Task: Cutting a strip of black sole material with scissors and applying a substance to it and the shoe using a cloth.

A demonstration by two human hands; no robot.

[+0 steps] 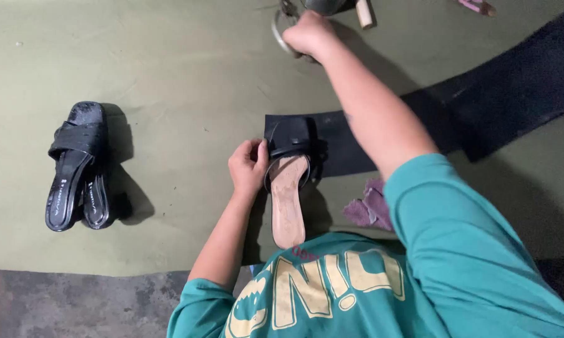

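Note:
My left hand (249, 166) grips the side of a sandal (288, 188) with a tan insole and black straps, held toe-down on a long black rubber strip (482, 100). My right hand (308, 32) reaches far forward, fingers closed around the metal handles of a tool (281, 28) at the top edge; what kind of tool it is cannot be told. My teal sleeve crosses over the strip.
A pair of black strapped sandals (78, 166) lies on its side at the left on the olive floor covering (169, 75). A purple cloth (369, 206) lies by my right arm. A wooden handle (364, 12) and a pink object (478, 6) sit at the top edge. Bare concrete shows at lower left.

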